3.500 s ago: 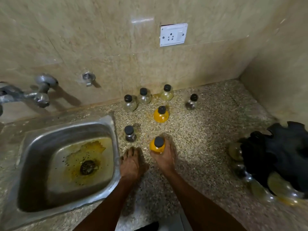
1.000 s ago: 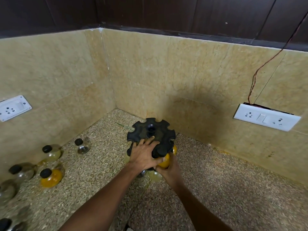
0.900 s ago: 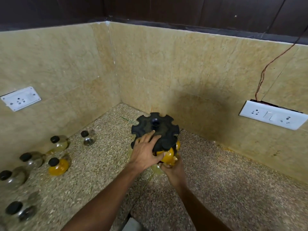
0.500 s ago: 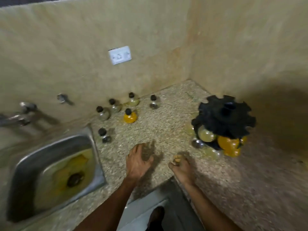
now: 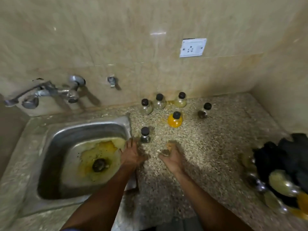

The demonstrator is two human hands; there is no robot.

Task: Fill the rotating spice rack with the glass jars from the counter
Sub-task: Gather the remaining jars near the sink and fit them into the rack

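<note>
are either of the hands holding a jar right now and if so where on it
No. The left hand and right hand hold nothing; the nearest jar stands just beyond the left fingertips.

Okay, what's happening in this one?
A person is loading glass jars into a spice rack at the counter's right edge. Both hands are empty: the left hand reaches toward the nearest jar by the sink, the right hand hovers loosely curled. Five more jars wait near the wall.

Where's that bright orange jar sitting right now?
The orange jar stands on the counter right of the sink, just before the three pale jars along the wall.
</note>
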